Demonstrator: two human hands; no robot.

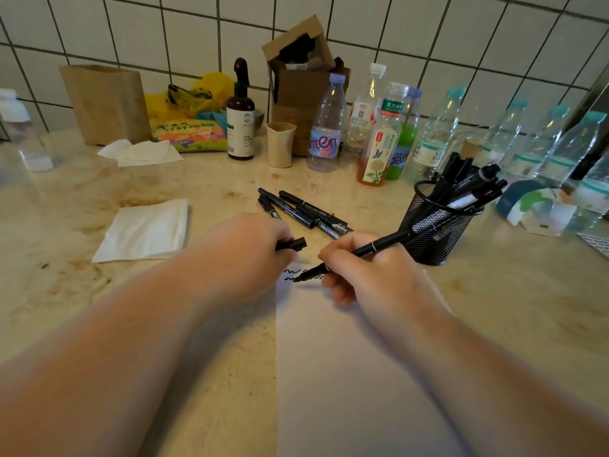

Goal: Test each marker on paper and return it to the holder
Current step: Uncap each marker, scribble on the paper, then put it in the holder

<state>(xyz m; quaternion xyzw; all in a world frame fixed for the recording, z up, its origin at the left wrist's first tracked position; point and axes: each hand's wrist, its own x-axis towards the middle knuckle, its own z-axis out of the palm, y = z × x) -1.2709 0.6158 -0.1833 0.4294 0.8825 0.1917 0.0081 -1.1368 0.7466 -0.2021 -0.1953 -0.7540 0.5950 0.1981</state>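
Two hands busy: right hand (364, 268) writes with marker (356, 255) on paper (346, 374); left hand (250, 249) grips, probably, cap (291, 244).

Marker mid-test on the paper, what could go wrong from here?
1. The right hand writes with the marker at the paper's far edge; a stroke may run onto the counter.
2. The holder stands just beyond that hand; a nudge might tip it.
3. The left hand holds the cap; tested and loose markers may get mixed.

"东方树叶" on tea bottle (379, 140), blurred lettering on blue-labelled bottle (324, 133)
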